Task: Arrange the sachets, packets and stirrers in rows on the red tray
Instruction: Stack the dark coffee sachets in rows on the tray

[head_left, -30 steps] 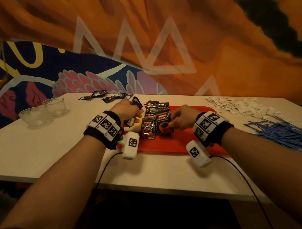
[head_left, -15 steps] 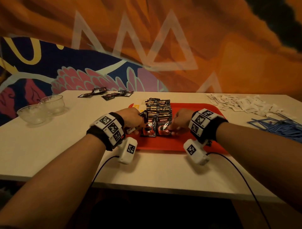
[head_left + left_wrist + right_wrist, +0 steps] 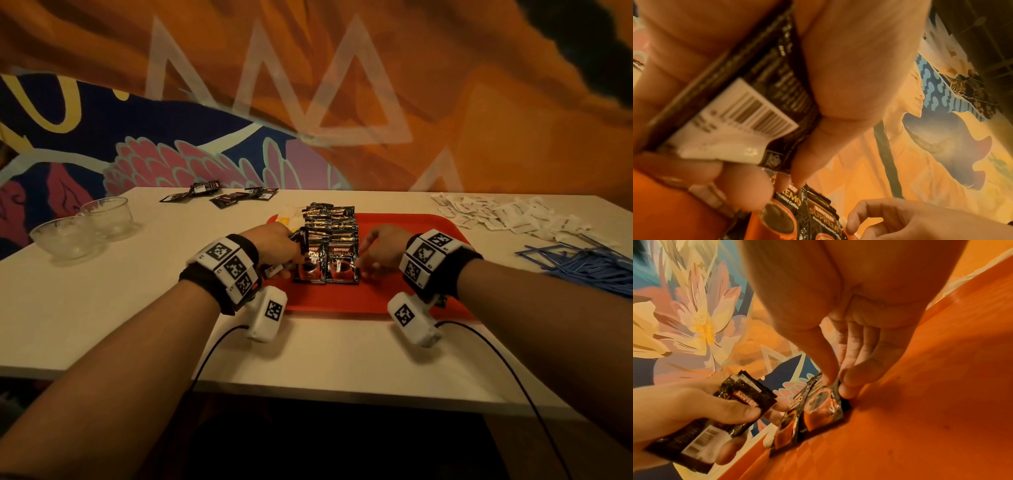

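A red tray [image 3: 394,298] lies in front of me on the white table. Two rows of overlapping black coffee packets [image 3: 329,226] run down its left part. My left hand [image 3: 286,255] sits at the rows' left side and grips a small stack of coffee packets [image 3: 748,100], which also shows as the held stack [image 3: 715,418] in the right wrist view. My right hand [image 3: 368,263] is at the right row's front; thumb and fingertips pinch the right edge of the front packet [image 3: 822,408], which lies flat on the tray.
White sachets [image 3: 513,216] are scattered at the back right, with a heap of blue stirrers [image 3: 589,267] nearer. Loose black packets [image 3: 222,197] lie at the back left. Two glass bowls [image 3: 68,236] stand at the far left. Cables trail off the table's front edge.
My right hand has brought a packet down flat at the front of the right row. My left hand has moved in beside the left row, still gripping its stack.
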The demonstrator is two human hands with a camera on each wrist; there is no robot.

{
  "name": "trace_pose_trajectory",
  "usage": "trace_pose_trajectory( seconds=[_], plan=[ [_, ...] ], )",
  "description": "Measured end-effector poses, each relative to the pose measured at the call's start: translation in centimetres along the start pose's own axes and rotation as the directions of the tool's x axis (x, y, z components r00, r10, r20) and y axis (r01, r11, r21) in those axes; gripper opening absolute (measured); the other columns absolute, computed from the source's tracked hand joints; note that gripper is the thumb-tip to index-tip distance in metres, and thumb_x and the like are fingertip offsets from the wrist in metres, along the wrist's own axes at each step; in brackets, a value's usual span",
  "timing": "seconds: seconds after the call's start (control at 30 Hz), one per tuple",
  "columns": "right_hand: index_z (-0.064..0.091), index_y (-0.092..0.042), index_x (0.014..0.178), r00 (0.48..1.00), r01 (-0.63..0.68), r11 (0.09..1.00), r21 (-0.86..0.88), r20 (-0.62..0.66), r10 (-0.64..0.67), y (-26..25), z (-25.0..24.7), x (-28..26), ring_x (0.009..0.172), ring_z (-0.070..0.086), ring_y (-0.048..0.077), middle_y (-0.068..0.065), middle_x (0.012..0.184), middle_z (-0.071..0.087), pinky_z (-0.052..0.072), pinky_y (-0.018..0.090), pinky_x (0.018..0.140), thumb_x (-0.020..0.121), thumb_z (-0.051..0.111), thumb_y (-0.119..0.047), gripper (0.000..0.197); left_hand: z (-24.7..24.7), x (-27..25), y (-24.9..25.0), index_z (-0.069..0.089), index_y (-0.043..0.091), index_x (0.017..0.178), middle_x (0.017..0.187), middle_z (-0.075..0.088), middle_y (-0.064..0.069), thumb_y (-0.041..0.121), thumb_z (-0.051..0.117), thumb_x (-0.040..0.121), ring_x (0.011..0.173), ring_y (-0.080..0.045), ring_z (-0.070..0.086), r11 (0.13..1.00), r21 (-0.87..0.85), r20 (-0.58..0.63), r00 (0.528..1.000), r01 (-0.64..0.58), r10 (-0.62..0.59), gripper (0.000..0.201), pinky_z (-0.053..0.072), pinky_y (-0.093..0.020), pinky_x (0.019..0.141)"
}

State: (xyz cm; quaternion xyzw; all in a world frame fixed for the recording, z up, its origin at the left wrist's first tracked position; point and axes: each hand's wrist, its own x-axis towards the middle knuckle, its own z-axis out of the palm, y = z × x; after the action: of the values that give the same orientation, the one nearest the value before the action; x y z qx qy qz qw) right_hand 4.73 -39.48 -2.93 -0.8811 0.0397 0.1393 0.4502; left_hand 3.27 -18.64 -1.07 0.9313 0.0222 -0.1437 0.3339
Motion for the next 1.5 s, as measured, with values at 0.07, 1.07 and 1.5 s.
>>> trace_pose_trajectory(
  seconds=[0.07, 1.07, 1.5],
  plan=[
    [0.055, -0.008, 0.092, 1.000, 0.013, 1.000, -0.010, -0.013, -0.013, 0.0, -0.2, 0.1, 0.076, 0.068, 0.025, 0.014, 0.085, 0.070, 0.055, 0.031, 0.069, 0.085, 0.071, -0.002, 0.019, -0.1, -0.1, -0.1, 0.066, 0.000, 0.102, 0.082, 0.069, -0.011, 0.009, 0.059, 0.096, 0.069, -0.021, 0.068, 1.000, -0.015, -0.008, 1.000, -0.002, 0.002, 0.013, 0.057, -0.036, 0.072],
    [0.064, -0.018, 0.086, 0.713, 0.613, 0.785, -0.090, -0.365, -0.599, -4.2, 3.6, -2.2, 0.069, 0.059, 0.007, -0.007, 0.078, 0.065, 0.041, 0.010, 0.057, 0.078, 0.073, -0.014, 0.013, 2.3, -1.1, 1.8, 0.066, 0.011, 0.074, 0.062, 0.066, 0.002, 0.059, 0.079, 0.067, 0.060, -0.015, 0.061, 0.710, -0.487, -0.648, 0.755, -0.509, 0.097, 0.050, 0.051, -0.037, 0.059],
    [0.064, -0.019, 0.102, 0.855, 0.508, 0.835, 0.211, -0.238, -0.460, -3.4, 2.4, -0.7, 0.072, 0.067, 0.007, 0.000, 0.092, 0.071, 0.052, 0.029, 0.064, 0.081, 0.080, -0.023, 0.027, 1.5, -1.4, 1.3, 0.068, 0.003, 0.104, 0.100, 0.074, -0.018, 0.005, 0.067, 0.091, 0.087, -0.030, 0.073, 0.299, -0.824, -0.490, 0.870, -0.481, 0.050, 0.013, 0.061, -0.036, 0.072]
  ],
)
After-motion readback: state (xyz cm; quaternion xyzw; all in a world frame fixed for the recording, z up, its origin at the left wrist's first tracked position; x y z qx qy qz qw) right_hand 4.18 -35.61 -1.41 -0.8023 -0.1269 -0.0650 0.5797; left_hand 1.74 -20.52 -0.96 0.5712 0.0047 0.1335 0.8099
